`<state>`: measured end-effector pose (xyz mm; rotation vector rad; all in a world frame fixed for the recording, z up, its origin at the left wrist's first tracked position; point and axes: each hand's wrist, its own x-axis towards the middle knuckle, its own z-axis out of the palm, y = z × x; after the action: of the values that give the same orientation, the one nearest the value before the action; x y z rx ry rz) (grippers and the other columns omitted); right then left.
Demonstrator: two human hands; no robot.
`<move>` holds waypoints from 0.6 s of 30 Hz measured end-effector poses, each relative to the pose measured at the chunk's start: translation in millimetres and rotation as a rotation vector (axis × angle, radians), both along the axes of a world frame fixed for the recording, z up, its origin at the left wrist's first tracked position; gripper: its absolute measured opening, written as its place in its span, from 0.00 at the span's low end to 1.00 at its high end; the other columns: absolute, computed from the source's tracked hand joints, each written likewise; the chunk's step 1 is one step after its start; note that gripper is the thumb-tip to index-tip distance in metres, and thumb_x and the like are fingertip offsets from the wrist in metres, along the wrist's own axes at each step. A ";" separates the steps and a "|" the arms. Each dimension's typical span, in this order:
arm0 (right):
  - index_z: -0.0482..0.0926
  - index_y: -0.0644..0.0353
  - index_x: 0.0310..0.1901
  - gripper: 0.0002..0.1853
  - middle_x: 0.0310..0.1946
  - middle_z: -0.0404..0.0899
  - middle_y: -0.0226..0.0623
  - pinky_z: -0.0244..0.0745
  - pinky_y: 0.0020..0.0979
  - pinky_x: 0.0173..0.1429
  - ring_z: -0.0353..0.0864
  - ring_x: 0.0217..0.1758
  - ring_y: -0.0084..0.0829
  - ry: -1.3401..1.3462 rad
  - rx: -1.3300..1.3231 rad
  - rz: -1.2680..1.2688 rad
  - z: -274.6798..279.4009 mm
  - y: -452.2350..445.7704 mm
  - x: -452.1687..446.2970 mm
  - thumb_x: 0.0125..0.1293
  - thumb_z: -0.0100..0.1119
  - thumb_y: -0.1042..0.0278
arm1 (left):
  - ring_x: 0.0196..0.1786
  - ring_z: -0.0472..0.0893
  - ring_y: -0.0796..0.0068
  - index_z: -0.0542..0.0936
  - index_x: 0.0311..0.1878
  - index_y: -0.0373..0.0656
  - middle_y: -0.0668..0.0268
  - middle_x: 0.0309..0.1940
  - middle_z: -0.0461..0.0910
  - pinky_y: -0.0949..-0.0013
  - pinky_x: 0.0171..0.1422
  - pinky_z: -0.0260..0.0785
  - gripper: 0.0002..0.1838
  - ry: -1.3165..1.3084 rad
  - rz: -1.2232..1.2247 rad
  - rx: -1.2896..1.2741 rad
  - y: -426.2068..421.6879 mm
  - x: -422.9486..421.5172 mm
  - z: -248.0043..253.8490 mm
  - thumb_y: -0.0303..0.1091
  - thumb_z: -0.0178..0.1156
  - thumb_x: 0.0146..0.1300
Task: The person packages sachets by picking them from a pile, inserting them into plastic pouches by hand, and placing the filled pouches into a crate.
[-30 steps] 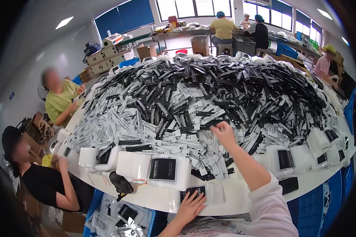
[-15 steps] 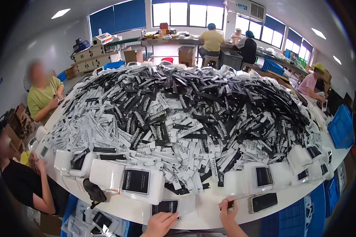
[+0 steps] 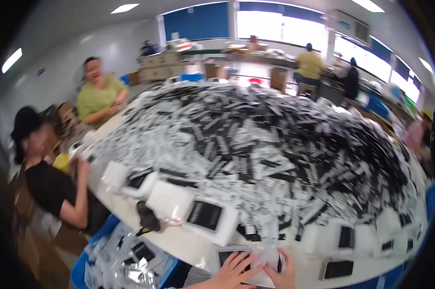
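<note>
At the table's near edge, a clear plastic bag (image 3: pixel 261 254) with a black printed label (image 3: pixel 229 255) lies in front of me. My left hand (image 3: pixel 237 270) rests over the labelled part, fingers stretched out and flat. My right hand (image 3: pixel 284 273) is at the bag's right end, thumb and forefinger around a small black packet (image 3: pixel 279 263), blurred and mostly hidden. Beyond both hands rises a large heap of black and white stick packets (image 3: pixel 256 159).
Stacks of clear bags (image 3: pixel 171 197) stand left, with more bag stacks (image 3: pixel 323 236) right. A phone (image 3: pixel 337 269) lies right of my hands. A black object (image 3: pixel 147 216) sits near the left edge above a blue crate (image 3: pixel 109 226). Co-workers (image 3: pixel 58 178) sit at left.
The view has swung left. My right hand has come in close to my left hand, bringing the small black packet to the labelled bag.
</note>
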<state>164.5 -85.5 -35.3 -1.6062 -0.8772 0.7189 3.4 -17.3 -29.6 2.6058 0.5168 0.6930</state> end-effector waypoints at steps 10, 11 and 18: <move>0.77 0.66 0.31 0.08 0.20 0.71 0.28 0.64 0.23 0.28 0.66 0.23 0.19 -0.037 -0.133 0.183 -10.0 -4.9 -27.9 0.54 0.62 0.70 | 0.57 0.59 0.52 0.62 0.58 0.43 0.52 0.56 0.58 0.44 0.58 0.48 0.43 -0.109 0.186 -0.046 2.7 -4.0 -0.4 0.51 0.65 0.36; 0.77 0.65 0.31 0.07 0.20 0.71 0.26 0.63 0.22 0.27 0.66 0.23 0.18 0.051 -0.120 0.200 -7.8 -3.9 -32.4 0.53 0.62 0.72 | 0.57 0.59 0.53 0.62 0.58 0.43 0.53 0.56 0.58 0.44 0.58 0.48 0.43 -0.132 0.172 -0.129 4.0 -4.7 -0.3 0.50 0.66 0.36; 0.77 0.62 0.32 0.09 0.22 0.72 0.25 0.65 0.20 0.29 0.67 0.25 0.16 0.190 -0.093 0.351 13.3 -4.9 -30.0 0.49 0.65 0.75 | 0.47 0.71 0.51 0.67 0.56 0.41 0.52 0.47 0.69 0.57 0.50 0.63 0.34 -0.243 -0.026 -0.372 2.6 -21.0 15.2 0.40 0.65 0.43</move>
<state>134.4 -90.4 -22.0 -1.4500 -1.0084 1.1534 -17.6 -14.6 -14.4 2.1460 0.4834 0.8060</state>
